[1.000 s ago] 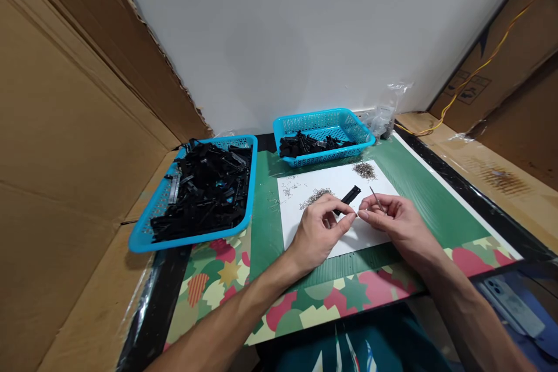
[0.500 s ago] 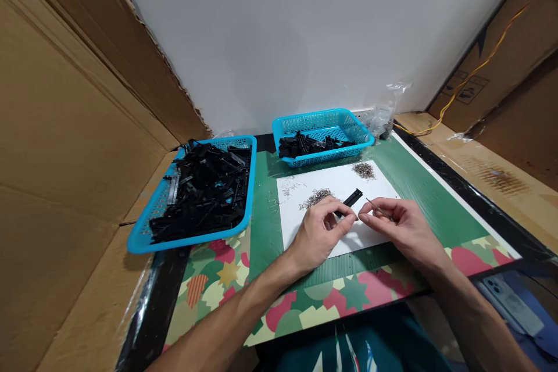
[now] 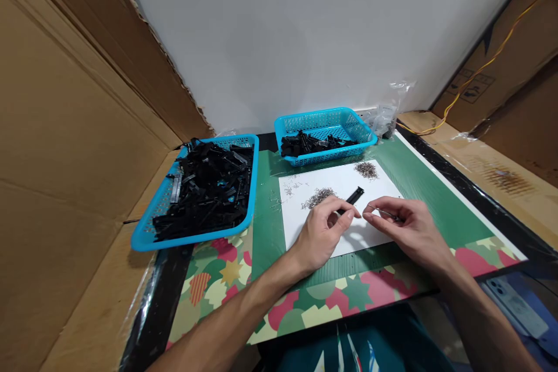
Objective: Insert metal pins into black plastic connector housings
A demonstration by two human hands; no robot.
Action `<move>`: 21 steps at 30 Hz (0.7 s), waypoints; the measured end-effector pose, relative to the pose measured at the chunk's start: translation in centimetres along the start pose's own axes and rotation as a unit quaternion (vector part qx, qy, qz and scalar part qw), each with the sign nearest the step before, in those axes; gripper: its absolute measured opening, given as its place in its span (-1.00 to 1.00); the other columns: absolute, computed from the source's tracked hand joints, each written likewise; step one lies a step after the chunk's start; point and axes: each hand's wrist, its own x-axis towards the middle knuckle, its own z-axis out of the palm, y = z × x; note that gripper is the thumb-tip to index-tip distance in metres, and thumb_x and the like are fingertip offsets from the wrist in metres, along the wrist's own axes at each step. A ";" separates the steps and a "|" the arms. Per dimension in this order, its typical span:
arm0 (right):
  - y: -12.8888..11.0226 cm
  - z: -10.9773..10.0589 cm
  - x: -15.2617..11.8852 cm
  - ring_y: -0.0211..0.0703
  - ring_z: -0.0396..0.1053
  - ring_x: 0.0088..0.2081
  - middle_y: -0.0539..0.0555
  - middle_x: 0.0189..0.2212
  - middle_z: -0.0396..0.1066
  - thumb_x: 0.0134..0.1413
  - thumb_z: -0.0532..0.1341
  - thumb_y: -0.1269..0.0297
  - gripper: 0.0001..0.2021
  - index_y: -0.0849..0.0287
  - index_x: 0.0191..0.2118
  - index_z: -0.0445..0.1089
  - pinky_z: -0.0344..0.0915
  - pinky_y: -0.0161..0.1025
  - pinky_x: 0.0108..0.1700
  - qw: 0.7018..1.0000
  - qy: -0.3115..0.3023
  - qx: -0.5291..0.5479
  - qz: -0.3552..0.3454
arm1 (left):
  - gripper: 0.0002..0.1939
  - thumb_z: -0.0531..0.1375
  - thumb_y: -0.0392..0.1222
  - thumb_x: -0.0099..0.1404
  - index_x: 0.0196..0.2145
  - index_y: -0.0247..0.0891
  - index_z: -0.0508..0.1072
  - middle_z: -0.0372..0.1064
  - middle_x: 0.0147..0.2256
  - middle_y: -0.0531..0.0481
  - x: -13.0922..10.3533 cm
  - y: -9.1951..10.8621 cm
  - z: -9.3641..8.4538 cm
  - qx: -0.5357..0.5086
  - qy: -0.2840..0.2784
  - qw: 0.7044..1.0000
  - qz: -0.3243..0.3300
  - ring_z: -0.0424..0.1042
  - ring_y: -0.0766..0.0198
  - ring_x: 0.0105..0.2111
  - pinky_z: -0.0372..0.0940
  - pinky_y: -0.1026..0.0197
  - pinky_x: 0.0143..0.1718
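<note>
My left hand (image 3: 322, 232) is closed round a narrow black plastic part (image 3: 355, 195), whose far end sticks out past the fingers over the white sheet (image 3: 296, 221). Just to its right, my right hand (image 3: 403, 221) pinches a thin metal tool (image 3: 383, 213) between thumb and forefinger. The fingertips of both hands are close but apart. Behind my left hand lies a pile of small metal pieces (image 3: 320, 196). A second small pile (image 3: 366, 170) sits near the sheet's far right corner. Whether a tiny piece is at the fingertips is too small to tell.
A blue basket (image 3: 254, 186) heaped with black parts stands at the left. Another blue basket (image 3: 370, 140) with fewer black parts is at the back, beside a clear plastic bag (image 3: 386, 119). Cardboard (image 3: 78, 104) borders the left side. A phone (image 3: 517, 308) lies at the lower right.
The whole view has shifted slightly. The fingertips of my two hands are a little farther apart, and my left fingers have straightened slightly. The black part is still in my left hand.
</note>
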 end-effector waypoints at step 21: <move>2.3 -2.6 5.3 -0.19 0.14 -0.53 -0.05 -0.56 0.24 0.27 0.04 0.19 -0.70 0.16 -0.13 0.48 0.04 -0.24 -0.43 0.988 0.012 -0.151 0.017 | -0.71 0.13 0.00 0.53 -0.12 -0.21 0.57 0.39 -0.17 -0.05 0.3 -1.0 -0.4 -0.021 0.141 0.990 0.021 0.29 0.36 -0.42 0.21 0.27 -0.42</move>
